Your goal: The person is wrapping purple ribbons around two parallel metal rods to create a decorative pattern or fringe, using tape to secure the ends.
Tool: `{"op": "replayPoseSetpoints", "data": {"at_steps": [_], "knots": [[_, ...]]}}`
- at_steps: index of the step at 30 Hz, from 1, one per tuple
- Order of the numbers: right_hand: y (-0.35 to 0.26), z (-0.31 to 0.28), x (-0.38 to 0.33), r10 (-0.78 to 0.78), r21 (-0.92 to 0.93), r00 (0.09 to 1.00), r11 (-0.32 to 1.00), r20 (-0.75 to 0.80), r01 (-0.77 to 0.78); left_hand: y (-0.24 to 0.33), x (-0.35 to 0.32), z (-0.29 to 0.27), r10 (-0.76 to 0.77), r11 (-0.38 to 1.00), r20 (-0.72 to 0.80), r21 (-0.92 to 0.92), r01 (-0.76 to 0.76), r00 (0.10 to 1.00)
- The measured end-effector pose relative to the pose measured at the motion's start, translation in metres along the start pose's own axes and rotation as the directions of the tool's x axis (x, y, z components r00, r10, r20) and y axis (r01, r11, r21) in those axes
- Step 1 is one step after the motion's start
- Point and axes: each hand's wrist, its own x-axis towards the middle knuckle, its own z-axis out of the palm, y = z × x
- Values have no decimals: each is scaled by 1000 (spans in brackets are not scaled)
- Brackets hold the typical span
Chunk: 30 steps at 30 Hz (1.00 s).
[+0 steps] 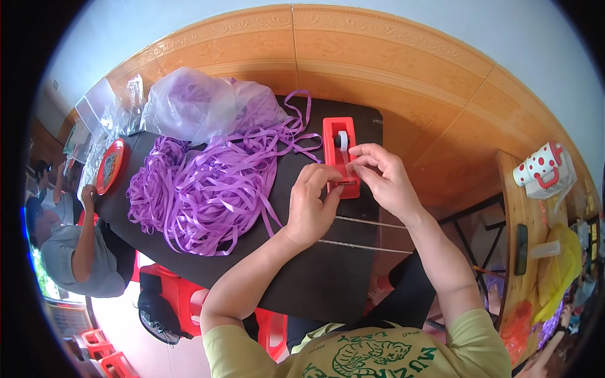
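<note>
A red tape dispenser [329,131] with a roll of tape [342,140] stands near the table's far right corner. My left hand [312,205] is at the dispenser's front end, thumb and forefinger pinched together; what they hold is too small to make out. My right hand [387,179] reaches over its right side with fingers curled toward the thumb. Something thin and see-through may be at these fingertips, but I cannot tell what. A large heap of purple ribbon [211,195] lies to the left of my left hand. Two thin pale cords [365,246] run from near my left wrist toward the right table edge.
Behind the heap a clear plastic bag [189,104] holds more purple ribbon, against the tiled wall [378,44]. A person [85,252] sits at the left by a round red tray [111,167]. Right of the black table [315,283], a wooden surface [513,214] bears a dotted tumbler [539,165].
</note>
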Motion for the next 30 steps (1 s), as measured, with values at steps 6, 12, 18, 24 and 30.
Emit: {"op": "replayPoseSetpoints", "data": {"at_steps": [6, 12, 18, 24, 30], "knots": [[2, 8, 6, 236, 235, 971, 946, -37, -222, -5, -7, -2, -142, 989, -15, -44, 141, 990], [7, 11, 8, 278, 224, 960, 939, -45, -261, -8, -10, -1, -147, 986, -13, -80, 145, 989], [7, 12, 0, 193, 27, 974, 981, -121, -191, -8, -14, -1, -129, 987, -40, -97, 125, 991], [-9, 22, -32, -116, -211, 945, 976, -306, 52, 14, -13, -33, 15, 984, 37, 177, -22, 999], [-43, 42, -102, -271, -392, 960, 893, -70, 224, 51, -22, -97, 35, 775, 306, 593, -219, 951]]}}
